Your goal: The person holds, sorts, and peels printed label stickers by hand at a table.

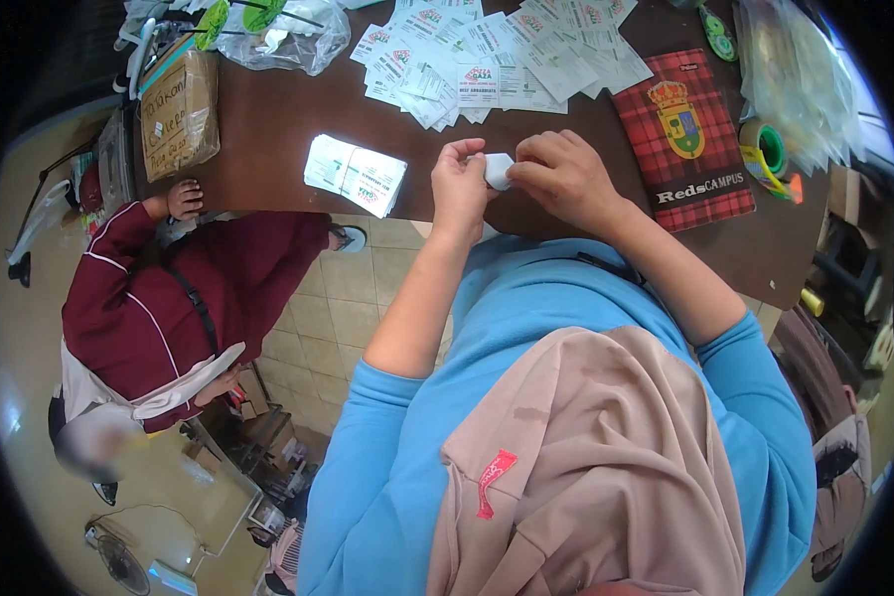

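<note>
Just over the table's front edge, my left hand point(459, 184) holds a small white object point(498, 171), perhaps a folded or rolled piece, between thumb and fingers. My right hand point(556, 164) pinches its right side, so both hands touch it. What exactly the object is cannot be made out. Left of my left hand lies a banded stack of printed white cards point(356, 176). Many loose cards of the same look point(497, 62) are spread overlapping beyond my hands.
The brown table point(258, 139) bears a red plaid notebook point(680, 139) and green tape rolls point(762, 149) at the right, clear plastic bags point(800, 74) behind them, and a cardboard box point(180, 114) at the left. A person in maroon point(169, 308) stands at the left, one hand on the table edge.
</note>
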`<control>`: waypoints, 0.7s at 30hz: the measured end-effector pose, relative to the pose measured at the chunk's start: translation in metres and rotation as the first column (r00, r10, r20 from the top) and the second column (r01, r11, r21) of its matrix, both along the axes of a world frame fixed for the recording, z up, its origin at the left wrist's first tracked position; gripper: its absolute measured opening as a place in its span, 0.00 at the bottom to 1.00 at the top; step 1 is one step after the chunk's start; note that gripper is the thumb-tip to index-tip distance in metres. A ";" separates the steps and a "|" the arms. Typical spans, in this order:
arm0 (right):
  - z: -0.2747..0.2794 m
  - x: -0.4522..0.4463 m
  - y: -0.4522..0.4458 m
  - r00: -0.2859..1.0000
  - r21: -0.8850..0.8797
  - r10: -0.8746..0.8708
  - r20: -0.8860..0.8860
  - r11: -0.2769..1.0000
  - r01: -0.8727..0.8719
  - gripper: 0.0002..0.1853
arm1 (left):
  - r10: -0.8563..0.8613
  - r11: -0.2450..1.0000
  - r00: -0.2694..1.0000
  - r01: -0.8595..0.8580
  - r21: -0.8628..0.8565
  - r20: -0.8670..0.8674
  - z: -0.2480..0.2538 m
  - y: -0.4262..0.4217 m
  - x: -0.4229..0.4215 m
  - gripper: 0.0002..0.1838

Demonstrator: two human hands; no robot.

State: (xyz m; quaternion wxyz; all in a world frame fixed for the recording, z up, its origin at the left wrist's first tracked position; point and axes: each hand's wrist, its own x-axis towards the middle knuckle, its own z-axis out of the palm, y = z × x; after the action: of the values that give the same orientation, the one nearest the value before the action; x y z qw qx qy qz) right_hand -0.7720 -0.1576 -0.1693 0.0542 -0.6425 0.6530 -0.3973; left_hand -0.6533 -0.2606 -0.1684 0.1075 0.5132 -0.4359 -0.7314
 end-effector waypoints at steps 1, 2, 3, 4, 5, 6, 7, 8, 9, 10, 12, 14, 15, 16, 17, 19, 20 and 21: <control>0.001 -0.001 0.000 0.999 0.005 0.016 -0.049 1.000 -0.016 0.07 | 0.001 1.000 1.000 -0.001 0.006 0.021 0.000 0.000 -0.001 0.11; 0.001 -0.001 0.000 0.995 0.010 0.032 -0.097 0.999 -0.031 0.06 | 0.001 1.000 0.999 -0.002 0.012 0.043 0.000 0.000 -0.002 0.11; 0.001 -0.001 0.001 0.995 0.012 0.031 -0.095 0.999 -0.030 0.06 | 0.000 1.000 0.999 -0.001 0.013 0.046 -0.001 0.000 -0.002 0.11; 0.001 -0.002 0.001 0.994 0.010 0.033 -0.107 0.999 -0.032 0.06 | 0.019 0.999 0.999 -0.021 0.032 0.045 -0.002 0.001 -0.003 0.11; 0.001 -0.003 0.001 0.992 0.009 0.036 -0.120 0.999 -0.035 0.07 | 0.039 0.998 0.998 -0.041 0.051 0.044 -0.003 0.001 -0.003 0.11; 0.003 -0.003 0.002 0.992 0.010 0.034 -0.119 0.999 -0.033 0.07 | 0.037 0.998 0.998 -0.039 0.052 0.044 -0.009 0.000 -0.001 0.11; 0.005 -0.004 0.002 0.999 0.032 0.032 -0.008 0.999 -0.031 0.06 | 0.016 1.000 0.999 -0.016 -0.008 0.030 -0.015 -0.001 0.001 0.11; 0.007 -0.005 0.002 0.994 0.054 0.027 0.102 0.998 -0.033 0.05 | -0.003 0.998 1.000 0.005 -0.069 0.016 -0.020 -0.002 0.002 0.11; 0.005 -0.007 0.002 0.995 0.054 0.028 0.100 0.998 -0.034 0.05 | -0.003 0.998 1.000 0.004 -0.069 0.014 -0.026 -0.004 0.003 0.11; 0.000 -0.009 0.001 0.893 0.172 -0.102 0.438 0.985 0.028 0.05 | -0.126 0.913 0.976 0.185 -0.363 0.180 -0.026 -0.006 0.003 0.12; -0.009 -0.020 -0.006 0.687 0.335 -0.330 0.648 0.933 0.131 0.07 | -0.182 0.719 0.911 0.380 -0.582 0.370 -0.032 -0.009 0.003 0.13; -0.031 -0.039 -0.018 0.689 0.414 -0.394 0.609 0.898 0.147 0.09 | -0.237 0.358 0.853 0.522 -0.774 0.466 -0.038 -0.010 0.001 0.15; -0.042 -0.046 -0.024 0.690 0.486 -0.454 0.564 0.858 0.167 0.10 | -0.236 0.360 0.853 0.522 -0.773 0.466 -0.040 -0.009 -0.001 0.15; -0.050 -0.050 -0.030 0.691 0.485 -0.452 0.564 0.859 0.165 0.10 | -0.252 0.348 0.828 0.560 -0.752 0.500 -0.039 -0.008 -0.005 0.16; -0.056 -0.053 -0.037 0.704 0.474 -0.444 0.554 0.864 0.172 0.13 | -0.268 0.335 0.802 0.598 -0.729 0.535 -0.039 -0.007 -0.008 0.17; -0.064 -0.054 -0.047 0.716 0.461 -0.436 0.545 0.869 0.178 0.16 | -0.275 0.307 0.765 0.644 -0.700 0.583 -0.039 -0.007 -0.013 0.20; -0.065 -0.056 -0.053 0.748 0.491 -0.445 0.493 0.852 0.184 0.18 | -0.279 0.281 0.727 0.686 -0.671 0.627 -0.040 -0.008 -0.017 0.22; -0.067 -0.057 -0.056 0.776 0.522 -0.452 0.439 0.832 0.190 0.20 | -0.277 0.283 0.729 0.684 -0.672 0.625 -0.040 -0.009 -0.019 0.22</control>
State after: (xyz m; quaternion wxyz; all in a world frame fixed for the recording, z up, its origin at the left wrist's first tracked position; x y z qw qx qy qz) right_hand -0.8287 -0.2137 -0.2362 0.3138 -0.3468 0.7858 -0.4045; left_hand -0.6728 -0.2695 -0.2081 0.0333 0.3533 -0.8933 -0.2759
